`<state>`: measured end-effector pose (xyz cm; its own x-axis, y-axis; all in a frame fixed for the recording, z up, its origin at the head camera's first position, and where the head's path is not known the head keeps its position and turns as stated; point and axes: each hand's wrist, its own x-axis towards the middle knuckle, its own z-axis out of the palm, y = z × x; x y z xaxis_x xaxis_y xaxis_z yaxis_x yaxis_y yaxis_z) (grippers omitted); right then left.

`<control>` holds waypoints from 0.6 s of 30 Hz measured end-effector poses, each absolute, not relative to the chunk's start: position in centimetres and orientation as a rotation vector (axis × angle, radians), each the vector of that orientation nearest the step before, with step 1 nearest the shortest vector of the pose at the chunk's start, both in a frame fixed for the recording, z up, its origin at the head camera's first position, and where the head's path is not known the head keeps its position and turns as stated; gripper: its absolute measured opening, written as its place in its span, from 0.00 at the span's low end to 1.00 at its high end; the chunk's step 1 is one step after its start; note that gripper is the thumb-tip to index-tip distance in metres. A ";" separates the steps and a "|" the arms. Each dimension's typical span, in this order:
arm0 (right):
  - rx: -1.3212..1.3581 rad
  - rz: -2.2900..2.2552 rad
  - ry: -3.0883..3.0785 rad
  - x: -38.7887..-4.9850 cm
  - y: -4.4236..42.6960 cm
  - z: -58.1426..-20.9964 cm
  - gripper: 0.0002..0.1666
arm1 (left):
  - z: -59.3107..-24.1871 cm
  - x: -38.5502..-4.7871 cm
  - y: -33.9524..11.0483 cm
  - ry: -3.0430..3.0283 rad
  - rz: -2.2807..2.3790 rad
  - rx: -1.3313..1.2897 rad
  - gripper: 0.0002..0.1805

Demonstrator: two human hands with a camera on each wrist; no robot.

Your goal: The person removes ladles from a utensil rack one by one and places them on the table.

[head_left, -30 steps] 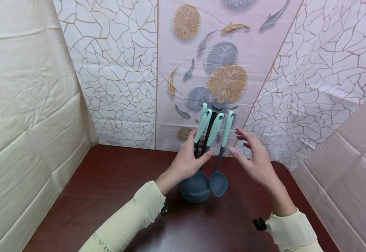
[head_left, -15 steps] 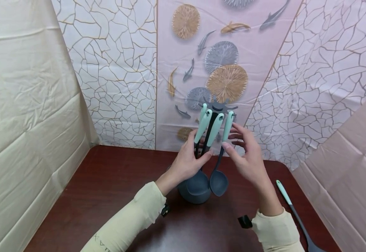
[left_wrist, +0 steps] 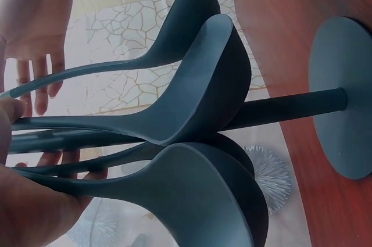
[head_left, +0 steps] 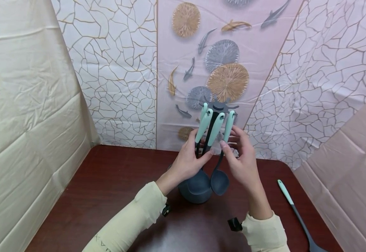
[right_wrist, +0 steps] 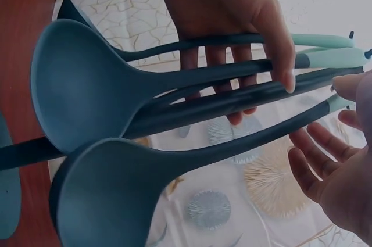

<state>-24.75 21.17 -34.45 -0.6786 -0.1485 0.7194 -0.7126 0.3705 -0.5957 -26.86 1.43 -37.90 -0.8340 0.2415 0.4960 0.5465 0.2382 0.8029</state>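
A dark utensil stand (head_left: 218, 105) with several mint-handled, dark-headed utensils hanging from its hooks stands on the table, its round base (left_wrist: 343, 101) flat on the wood. My left hand (head_left: 187, 161) grips the pole (right_wrist: 221, 104) together with utensil necks; its thumb lies in front, fingers behind. My right hand (head_left: 242, 157) pinches the rightmost ladle (head_left: 219, 182) where the mint handle meets the dark neck. Its thumb is on the near side, and the other fingers (right_wrist: 319, 154) extend loosely behind. Another ladle (right_wrist: 81, 81) hangs at the front.
A spatula (head_left: 297, 215) with a mint handle lies along the right side of the dark red wooden table (head_left: 123, 196); its head runs out of the head view. Patterned cloth (head_left: 113, 77) hangs behind the table, and plain pale cloth (head_left: 34, 122) covers the sides.
My right hand has moved left from beside the ladle to its handle and closed thumb and fingers about it. The spatula has come into view. My left hand stays put.
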 end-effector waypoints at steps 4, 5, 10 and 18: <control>0.727 1.319 -2.059 -24.6 21.0 -34.7 0.36 | -37.8 -26.8 1.4 -2.242 -1.624 -0.736 0.41; 0.728 1.329 -2.051 -24.6 20.9 -34.7 0.36 | -37.8 -26.8 1.4 -2.239 -1.622 -0.735 0.41; 0.737 1.386 -2.010 -24.5 20.6 -35.0 0.36 | -37.8 -26.8 1.4 -2.225 -1.615 -0.734 0.40; 0.733 1.433 -1.992 -24.6 20.2 -35.7 0.36 | -38.0 -26.8 1.5 -2.220 -1.615 -0.741 0.41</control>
